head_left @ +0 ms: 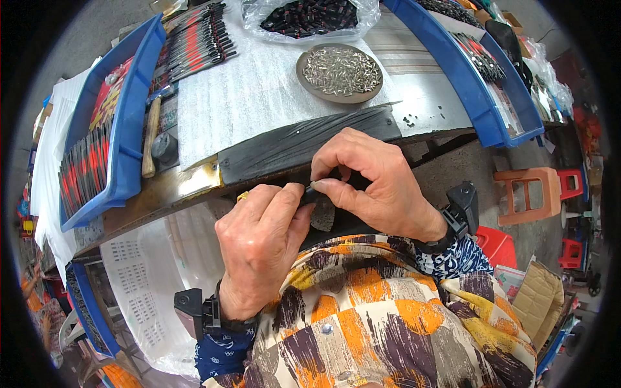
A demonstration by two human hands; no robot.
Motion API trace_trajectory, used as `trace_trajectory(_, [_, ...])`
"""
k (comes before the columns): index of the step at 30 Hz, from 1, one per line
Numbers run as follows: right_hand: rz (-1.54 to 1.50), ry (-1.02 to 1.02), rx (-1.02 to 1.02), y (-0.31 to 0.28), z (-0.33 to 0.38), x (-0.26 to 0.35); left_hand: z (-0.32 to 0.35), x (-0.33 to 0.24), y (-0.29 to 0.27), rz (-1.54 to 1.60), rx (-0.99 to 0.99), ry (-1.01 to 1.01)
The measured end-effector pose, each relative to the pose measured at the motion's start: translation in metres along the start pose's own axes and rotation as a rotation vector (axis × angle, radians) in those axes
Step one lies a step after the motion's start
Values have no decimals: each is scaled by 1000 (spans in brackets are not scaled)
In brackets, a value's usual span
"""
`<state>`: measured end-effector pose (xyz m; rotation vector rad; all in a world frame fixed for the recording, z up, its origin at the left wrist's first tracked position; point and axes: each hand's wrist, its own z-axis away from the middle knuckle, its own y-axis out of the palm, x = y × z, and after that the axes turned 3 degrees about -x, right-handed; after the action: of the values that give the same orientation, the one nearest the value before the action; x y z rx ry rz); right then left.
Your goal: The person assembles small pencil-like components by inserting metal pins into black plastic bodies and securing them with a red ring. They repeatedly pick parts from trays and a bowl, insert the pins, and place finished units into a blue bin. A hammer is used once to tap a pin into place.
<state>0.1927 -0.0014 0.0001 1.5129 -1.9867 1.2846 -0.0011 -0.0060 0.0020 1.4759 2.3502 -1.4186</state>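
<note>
One dark piece (308, 195), mostly behind fingers (286, 196)

The head camera, the left one of a side-by-side pair, looks steeply down from above the person's patterned shirt (362, 284) and faces outward across a workbench (427, 97). It sits close: the left hand (259, 233) and right hand (378, 184) lie large near the middle, with the shirt along the lower edge and the bench reaching the top. Its wide fisheye lens bows the blue tray (137, 97) at left and takes in floor (469, 169) and a salmon-coloured stool (550, 194) at right.
</note>
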Motion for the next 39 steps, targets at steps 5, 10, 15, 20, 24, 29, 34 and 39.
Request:
trace_trajectory(5, [61,-128,-53,6,4,-2,2,0,1,0,3,-6])
trace_trajectory(10, [64,-145,-79,9,7,-4,3,2,4,-3,-3,19])
trace_trajectory(15, [85,-100,-60,9,9,-3,5,3,5,-15,15,25])
trace_trajectory(20, [112,-70,-36,11,10,-2,6,4,8,-30,17,36])
trace_trajectory(24, [157,-91,-25,12,11,-4,7,6,9,-35,20,38])
trace_trajectory(29, [231,-251,-87,15,13,-7,8,9,11,-52,-8,51])
trace_trajectory(34, [128,-224,-101,14,13,-10,8,9,13,-67,-35,76])
trace_trajectory(39, [-177,125,-35,10,13,-8,8,6,12,-47,-47,84])
